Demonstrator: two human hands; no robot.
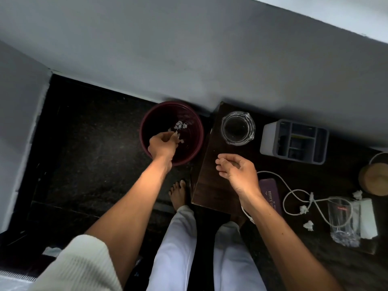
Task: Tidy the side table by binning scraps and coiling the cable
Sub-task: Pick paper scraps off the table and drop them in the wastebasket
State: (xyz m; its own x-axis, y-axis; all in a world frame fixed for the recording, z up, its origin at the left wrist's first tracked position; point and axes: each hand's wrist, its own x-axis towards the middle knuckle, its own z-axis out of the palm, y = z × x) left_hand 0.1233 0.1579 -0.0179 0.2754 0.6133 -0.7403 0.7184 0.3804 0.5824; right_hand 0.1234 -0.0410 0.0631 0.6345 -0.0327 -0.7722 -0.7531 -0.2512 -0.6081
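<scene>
Now the left hand [162,143], fingers loosening, should shed its paper scraps [180,125] well inside the maroon bin [197,131]; the right hand [235,171] hovers half-curled, seemingly empty.

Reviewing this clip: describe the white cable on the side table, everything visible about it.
The white cable is thin, rubbery-looking and uncoiled, sprawled in loose loops on the dark side table. One run curves from behind the right hand past the purple case; another crosses itself near a small connector and passes behind the drinking glass. One end drops off the table's front edge under the right wrist. Paper scraps lie beside it. No hand holds it.
</scene>
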